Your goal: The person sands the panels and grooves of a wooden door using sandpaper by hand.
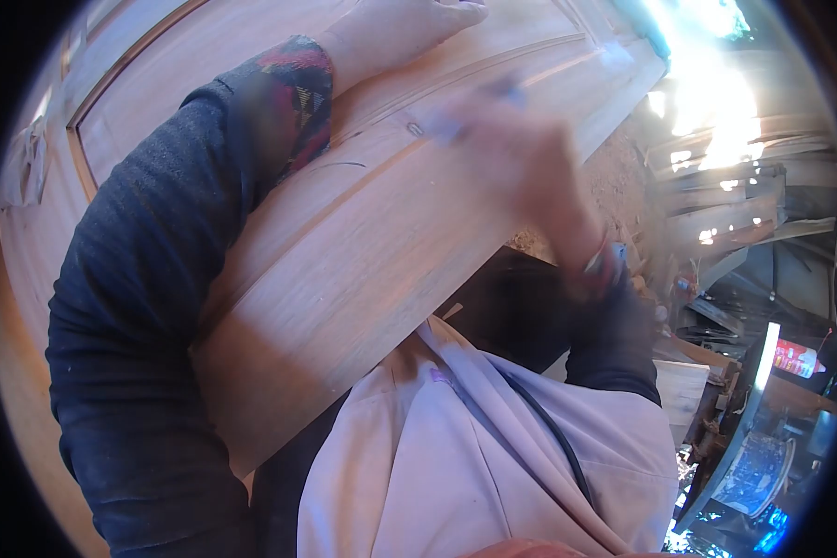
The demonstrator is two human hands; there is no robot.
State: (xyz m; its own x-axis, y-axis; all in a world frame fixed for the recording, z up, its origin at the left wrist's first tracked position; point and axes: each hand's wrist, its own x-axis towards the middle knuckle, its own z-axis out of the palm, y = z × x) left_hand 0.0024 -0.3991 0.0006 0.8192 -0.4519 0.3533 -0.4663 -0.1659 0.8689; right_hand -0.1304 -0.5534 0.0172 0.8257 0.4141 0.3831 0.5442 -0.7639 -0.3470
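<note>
A pale wooden panelled door (363, 251) with grooves and raised mouldings lies slantwise before me. At the top edge of the view, my left hand (395, 39) rests on its surface. A digit stretches out to the right there; the other fingers are partly cut off by the frame, and I see nothing held. My right hand (525, 153) is smeared by motion over the near part of the door. Its fingers look closed around a small bluish-grey thing (451, 126), too blurred to name. A dark knot (414, 128) shows in the wood close to it.
Pale cloth (484, 446) covers my lap below the door's near edge. To the right lie wood scraps (716, 223), a red-and-white bottle (797, 358) and a bluish, spool-like round thing (753, 474). Bright sunlight glares at the upper right.
</note>
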